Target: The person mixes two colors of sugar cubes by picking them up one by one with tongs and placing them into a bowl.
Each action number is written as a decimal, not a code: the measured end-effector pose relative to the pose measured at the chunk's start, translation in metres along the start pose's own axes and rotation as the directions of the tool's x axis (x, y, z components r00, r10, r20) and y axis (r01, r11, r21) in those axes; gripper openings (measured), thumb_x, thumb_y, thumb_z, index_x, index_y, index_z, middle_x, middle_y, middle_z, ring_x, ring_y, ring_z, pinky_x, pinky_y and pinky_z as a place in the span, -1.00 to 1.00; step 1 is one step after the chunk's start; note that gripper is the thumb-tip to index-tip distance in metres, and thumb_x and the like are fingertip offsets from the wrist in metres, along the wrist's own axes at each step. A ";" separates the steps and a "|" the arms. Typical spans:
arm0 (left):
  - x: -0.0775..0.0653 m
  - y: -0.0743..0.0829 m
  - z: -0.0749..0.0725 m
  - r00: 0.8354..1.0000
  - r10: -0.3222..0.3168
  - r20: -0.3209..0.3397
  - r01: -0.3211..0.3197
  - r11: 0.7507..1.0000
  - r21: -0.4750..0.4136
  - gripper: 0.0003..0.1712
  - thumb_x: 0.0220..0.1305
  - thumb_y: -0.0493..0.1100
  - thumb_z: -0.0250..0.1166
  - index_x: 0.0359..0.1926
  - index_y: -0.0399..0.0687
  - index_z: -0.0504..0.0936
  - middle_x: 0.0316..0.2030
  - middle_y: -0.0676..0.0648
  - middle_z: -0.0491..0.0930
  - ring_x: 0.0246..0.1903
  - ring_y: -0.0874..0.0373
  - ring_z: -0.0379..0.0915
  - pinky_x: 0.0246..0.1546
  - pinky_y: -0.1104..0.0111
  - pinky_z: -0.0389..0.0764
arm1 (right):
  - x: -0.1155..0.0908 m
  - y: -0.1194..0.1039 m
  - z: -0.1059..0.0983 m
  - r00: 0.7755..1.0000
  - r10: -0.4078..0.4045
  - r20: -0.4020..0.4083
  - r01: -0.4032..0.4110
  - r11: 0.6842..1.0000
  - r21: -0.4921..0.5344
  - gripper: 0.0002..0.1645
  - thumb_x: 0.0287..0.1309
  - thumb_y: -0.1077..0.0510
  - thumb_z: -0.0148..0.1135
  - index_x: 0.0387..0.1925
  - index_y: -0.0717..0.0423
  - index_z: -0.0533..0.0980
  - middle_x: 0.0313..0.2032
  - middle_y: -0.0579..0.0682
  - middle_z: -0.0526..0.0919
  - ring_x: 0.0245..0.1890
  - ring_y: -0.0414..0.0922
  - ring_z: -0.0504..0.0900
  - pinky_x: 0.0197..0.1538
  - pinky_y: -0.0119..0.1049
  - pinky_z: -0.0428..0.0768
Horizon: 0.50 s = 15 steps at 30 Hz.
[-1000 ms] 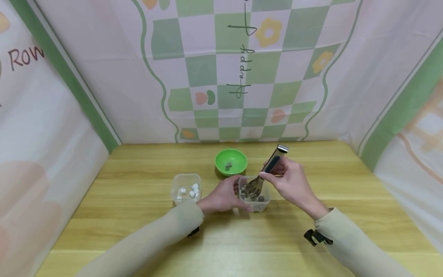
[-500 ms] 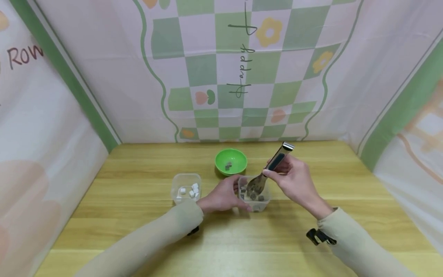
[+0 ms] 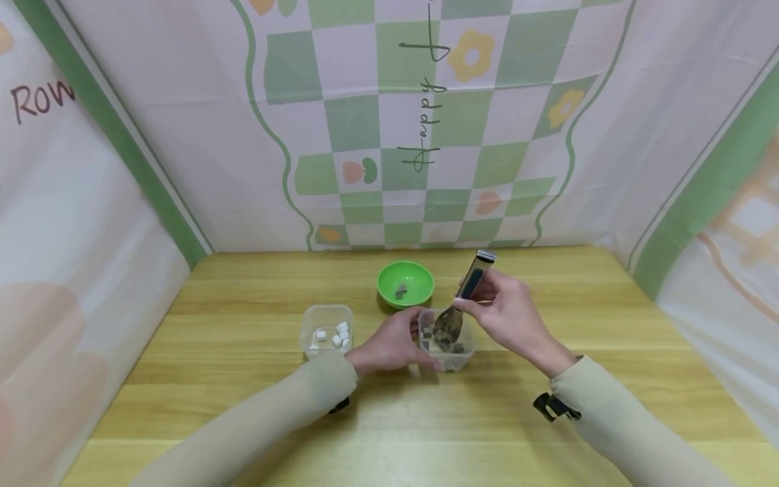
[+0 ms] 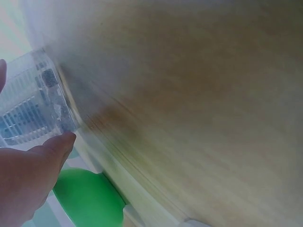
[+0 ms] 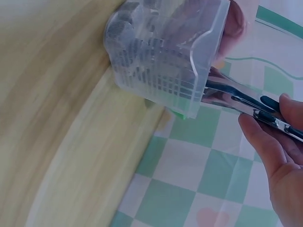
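My right hand [image 3: 511, 314] pinches a pair of metal tongs [image 3: 473, 277] with dark grip inserts. The tongs' slotted heads reach down into a clear plastic container [image 3: 458, 363] holding several grey-brown cubes [image 3: 458, 348]. Whether a cube sits between those heads is too small to tell. My left hand [image 3: 392, 343] holds this container from its left side, thumb at the front and fingers at the back. In the right wrist view, the two arms of the tongs [image 5: 236, 97] enter the container [image 5: 156, 71] through its open top.
Behind the container stands a green bowl [image 3: 420, 277] with a few grey-brown cubes [image 3: 400, 291] in it. Left of my left hand is another clear container [image 3: 310, 325] with several white cubes [image 3: 343, 331]. All rest on a wooden table [image 3: 243, 291]; a patterned cloth [image 3: 408, 122] hangs behind.
The tongs swung slightly to the right, then back to the left and more upright, their heads staying within the container. My left hand and the containers have stayed put.
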<state>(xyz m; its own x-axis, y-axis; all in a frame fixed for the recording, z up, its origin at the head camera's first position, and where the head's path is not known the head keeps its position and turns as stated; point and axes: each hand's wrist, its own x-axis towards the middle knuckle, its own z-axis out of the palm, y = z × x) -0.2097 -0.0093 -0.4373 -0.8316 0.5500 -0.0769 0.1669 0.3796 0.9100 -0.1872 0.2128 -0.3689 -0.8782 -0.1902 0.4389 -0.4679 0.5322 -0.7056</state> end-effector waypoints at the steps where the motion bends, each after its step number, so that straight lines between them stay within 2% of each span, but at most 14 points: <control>1: 0.000 0.000 0.000 1.000 0.002 0.000 -0.002 1.000 -0.001 0.17 -0.09 -0.18 0.77 0.51 -0.21 0.33 0.35 -0.13 0.51 0.33 -0.03 0.46 0.40 0.19 0.48 | 0.001 -0.001 0.000 1.000 0.004 0.008 -0.004 1.000 -0.006 -0.72 0.15 0.37 0.55 -0.15 0.22 0.62 -0.30 0.05 0.81 -0.33 -0.04 0.80 -0.23 -0.37 0.78; 9: 0.000 0.001 0.000 1.000 0.011 0.002 -0.011 1.000 0.000 0.16 -0.07 -0.18 0.76 0.51 -0.23 0.33 0.37 -0.14 0.50 0.34 -0.03 0.45 0.40 0.20 0.47 | 0.007 -0.004 0.002 0.998 0.005 0.069 -0.003 1.000 -0.029 -0.77 0.18 0.36 0.53 -0.21 0.16 0.61 -0.33 -0.04 0.78 -0.32 -0.09 0.79 -0.22 -0.29 0.79; 15: -0.001 0.001 0.000 1.000 0.020 0.001 -0.020 1.000 0.003 0.17 -0.07 -0.19 0.76 0.52 -0.25 0.32 0.40 -0.17 0.47 0.35 -0.04 0.44 0.40 0.21 0.47 | 0.010 -0.006 0.002 0.997 -0.008 0.080 0.010 1.000 -0.028 -0.77 0.17 0.39 0.52 -0.22 0.18 0.61 -0.34 -0.02 0.77 -0.31 -0.06 0.80 -0.21 -0.27 0.80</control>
<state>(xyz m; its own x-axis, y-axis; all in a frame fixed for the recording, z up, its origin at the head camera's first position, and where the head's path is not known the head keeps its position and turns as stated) -0.2087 -0.0096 -0.4362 -0.8274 0.5585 -0.0595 0.1848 0.3708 0.9102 -0.1936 0.2057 -0.3616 -0.8797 -0.2593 0.3987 -0.4737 0.5532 -0.6853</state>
